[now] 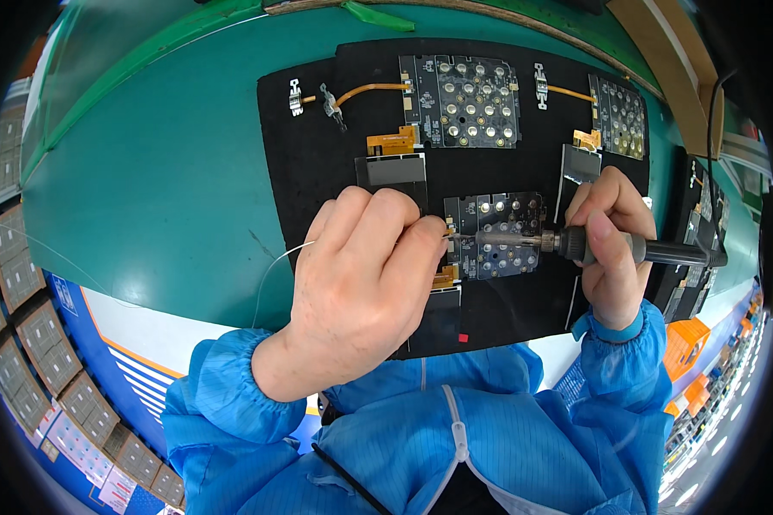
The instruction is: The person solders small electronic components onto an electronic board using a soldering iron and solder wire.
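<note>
Right hand (608,249): fingers clamped on one black-handled soldering iron (575,244), tip lying leftward across the near dark keypad circuit board with round metal domes (495,236). Left hand (365,275): fingers pinched together at that board's left edge, feeding one thin silvery solder wire (270,270). Three such boards lie on one black mat (309,172) on the green bench (146,189), each with an orange flex cable.
</note>
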### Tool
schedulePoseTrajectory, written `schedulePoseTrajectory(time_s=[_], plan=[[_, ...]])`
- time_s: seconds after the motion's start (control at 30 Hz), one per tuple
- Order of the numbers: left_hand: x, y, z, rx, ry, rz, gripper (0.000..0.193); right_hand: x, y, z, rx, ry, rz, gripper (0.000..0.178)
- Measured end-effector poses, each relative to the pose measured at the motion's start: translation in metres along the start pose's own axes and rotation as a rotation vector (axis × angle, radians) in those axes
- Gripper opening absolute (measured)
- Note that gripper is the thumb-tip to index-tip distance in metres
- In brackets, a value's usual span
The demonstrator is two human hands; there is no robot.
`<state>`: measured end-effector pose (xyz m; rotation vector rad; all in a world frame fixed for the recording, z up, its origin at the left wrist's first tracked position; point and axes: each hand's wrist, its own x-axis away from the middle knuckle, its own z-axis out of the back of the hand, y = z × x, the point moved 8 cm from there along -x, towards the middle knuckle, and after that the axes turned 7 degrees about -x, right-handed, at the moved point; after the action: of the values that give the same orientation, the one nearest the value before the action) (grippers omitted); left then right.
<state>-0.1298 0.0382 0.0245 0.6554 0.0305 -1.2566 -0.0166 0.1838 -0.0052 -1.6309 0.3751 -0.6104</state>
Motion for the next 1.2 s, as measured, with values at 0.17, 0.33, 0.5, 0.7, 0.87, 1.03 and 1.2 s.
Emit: schedulePoseTrajectory(time_s=[0.17, 0.33, 0.5, 0.7, 0.87, 1.03, 1.2], plan=[[-0.007, -0.005, -0.002, 0.028, -0.085, 0.041, 0.020, 0.001, 0.000, 0.001, -0.036, 0.000, -0.003, 0.023], [-0.010, -0.018, -0.004, 0.111, -0.210, 0.180, 0.015, -0.001, 0.002, 0.001, 0.054, 0.063, 0.033, 0.034], [-0.018, -0.022, -0.004, 0.153, -0.327, 0.196, 0.014, 0.001, 0.001, 0.002, -0.036, 0.002, 0.010, 0.025], [-0.023, -0.022, -0.004, 0.128, -0.463, 0.193, 0.011, 0.001, 0.001, 0.003, -0.050, 0.019, 0.012, 0.024], [-0.025, -0.023, -0.018, 0.102, -0.651, 0.209, 0.006, 0.000, 0.001, 0.002, -0.047, -0.002, 0.035, 0.023], [-0.030, -0.024, -0.019, 0.132, -0.664, 0.187, 0.005, 0.000, 0.001, 0.002, -0.052, 0.003, 0.014, 0.022], [-0.029, -0.031, -0.023, 0.186, -0.808, 0.267, 0.005, 0.002, 0.001, 0.002, -0.062, 0.003, -0.009, 0.020]])
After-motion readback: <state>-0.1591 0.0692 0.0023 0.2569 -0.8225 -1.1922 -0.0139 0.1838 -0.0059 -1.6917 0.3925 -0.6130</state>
